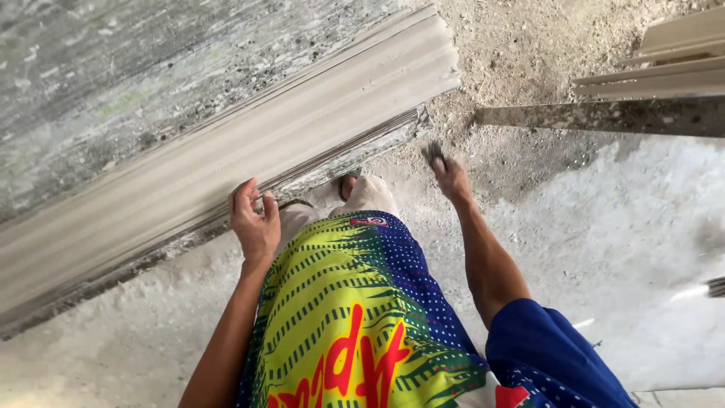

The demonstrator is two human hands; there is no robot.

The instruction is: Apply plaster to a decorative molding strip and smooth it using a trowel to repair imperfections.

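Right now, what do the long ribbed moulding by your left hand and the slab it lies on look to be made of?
The long ribbed moulding looks like cast plaster or cement: matte, pale grey-beige, dusty, with smooth parallel grooves. It could be something else under the dust. The slab beneath looks like rough concrete or stone, mottled grey with pale streaks. The left hand touches the moulding's lower edge.

Soft even daylight, faint shadows, no glare; slight motion blur, edges stretched.

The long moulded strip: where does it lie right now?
In the head view, the long moulded strip runs diagonally across the left, on the stone slab, with the left hand at its lower edge.
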